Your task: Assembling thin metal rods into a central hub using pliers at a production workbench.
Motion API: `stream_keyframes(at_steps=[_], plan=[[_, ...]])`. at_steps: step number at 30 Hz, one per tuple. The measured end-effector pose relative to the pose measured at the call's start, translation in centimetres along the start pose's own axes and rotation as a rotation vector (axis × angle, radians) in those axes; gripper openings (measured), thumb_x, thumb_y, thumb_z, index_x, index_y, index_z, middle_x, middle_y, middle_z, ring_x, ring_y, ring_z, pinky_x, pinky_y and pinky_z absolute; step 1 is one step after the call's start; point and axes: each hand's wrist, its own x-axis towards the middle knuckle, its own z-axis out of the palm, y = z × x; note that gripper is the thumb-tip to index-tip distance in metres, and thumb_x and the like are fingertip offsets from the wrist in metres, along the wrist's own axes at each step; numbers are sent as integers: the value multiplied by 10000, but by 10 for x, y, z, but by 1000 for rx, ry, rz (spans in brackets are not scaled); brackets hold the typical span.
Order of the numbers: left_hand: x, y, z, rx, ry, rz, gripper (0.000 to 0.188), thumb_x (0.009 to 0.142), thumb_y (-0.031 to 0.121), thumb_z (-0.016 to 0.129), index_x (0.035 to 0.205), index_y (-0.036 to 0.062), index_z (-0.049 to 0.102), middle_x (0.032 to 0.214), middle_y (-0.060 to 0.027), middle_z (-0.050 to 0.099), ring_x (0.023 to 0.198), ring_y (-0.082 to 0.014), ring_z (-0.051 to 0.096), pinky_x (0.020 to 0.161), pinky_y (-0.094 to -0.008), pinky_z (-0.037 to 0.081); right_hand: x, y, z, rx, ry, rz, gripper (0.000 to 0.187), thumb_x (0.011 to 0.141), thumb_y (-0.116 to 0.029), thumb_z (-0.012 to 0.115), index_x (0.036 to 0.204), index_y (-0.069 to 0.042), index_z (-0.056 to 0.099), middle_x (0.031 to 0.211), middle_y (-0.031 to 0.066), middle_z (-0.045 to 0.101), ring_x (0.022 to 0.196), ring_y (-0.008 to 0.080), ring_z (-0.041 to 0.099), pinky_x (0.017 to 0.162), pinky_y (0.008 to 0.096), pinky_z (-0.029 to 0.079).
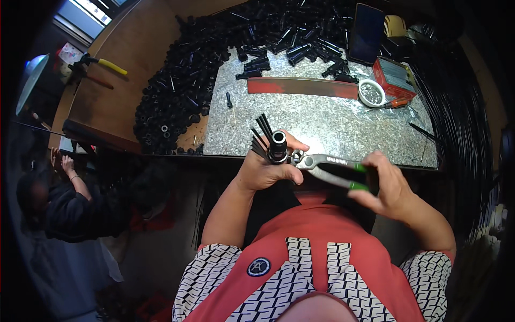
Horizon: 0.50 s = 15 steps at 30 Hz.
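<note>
My left hand (257, 173) is closed around an upright black tube (278, 146) with an open round end facing up. Several thin black rods (262, 131) fan out beside the tube, over the same hand. In my right hand (391, 188) are metal pincers (322, 162) with green grips. My fingers lie over the upper handle and my thumb is on the lower one, with the handles spread apart. The head of the pincers meets the tube's side near my left thumb; what lies between the jaws is too small to tell.
Black plastic parts (177, 102) pile up at the back and left of the speckled worktop (230, 134). A red strip (300, 87), a white bowl (371, 94) of small metal pieces, a red box (392, 78) and an orange-handled tool (398, 102) lie beyond my hands. Another person (75, 204) works at left.
</note>
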Motion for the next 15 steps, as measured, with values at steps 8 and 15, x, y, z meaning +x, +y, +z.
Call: stream_keyframes(at_steps=[8, 15], plan=[[1, -4, -7, -15, -199, -53, 702, 462, 400, 885, 992, -7, 668, 848, -18, 643, 715, -77, 558, 610, -214, 414, 8, 21, -21, 1078, -730, 726, 318, 961, -254, 461, 978, 42, 575, 765, 148, 667, 586, 191, 646, 567, 286, 517], [-1, -9, 2, 42, -150, -27, 598, 526, 319, 894, 979, -3, 674, 893, -38, 648, 781, -101, 584, 671, -227, 444, 15, 5, -27, 302, -616, 308, 455, 704, -82, 772, 1077, -6, 523, 717, 134, 595, 620, 223, 623, 571, 336, 476]])
